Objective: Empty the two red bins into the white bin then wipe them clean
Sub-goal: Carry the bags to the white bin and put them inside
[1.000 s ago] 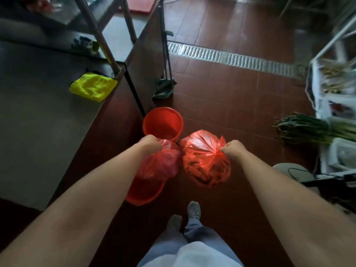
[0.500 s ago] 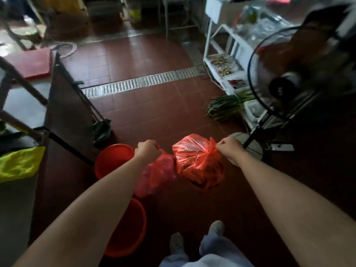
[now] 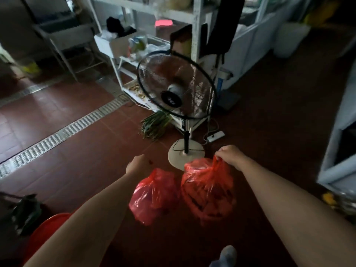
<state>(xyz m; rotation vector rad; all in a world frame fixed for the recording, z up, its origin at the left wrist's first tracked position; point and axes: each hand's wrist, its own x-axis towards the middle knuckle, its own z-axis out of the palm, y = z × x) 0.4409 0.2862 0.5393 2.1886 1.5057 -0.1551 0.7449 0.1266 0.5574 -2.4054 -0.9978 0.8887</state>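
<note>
Way back from the left hand, down by that elbow, a red bin [image 3: 45, 233] is poking into the corner, only partly showing. A metal drain [image 3: 57, 135] is running across the floor [image 3: 86, 170] out beyond the left hand [image 3: 137, 166]. That hand is clenching the bunched top of a red bag [image 3: 154, 197], which is hanging right under it. Some green onions [image 3: 154, 124] are lying further ahead. A standing fan [image 3: 176, 87] is sitting ahead of both hands, roughly between them. The second red bag [image 3: 208, 191], the fuller one, is dangling right beside the first, below the right hand [image 3: 231, 157], which is gripping its gathered neck. A white power strip [image 3: 215, 136] is lying just past that hand.
</note>
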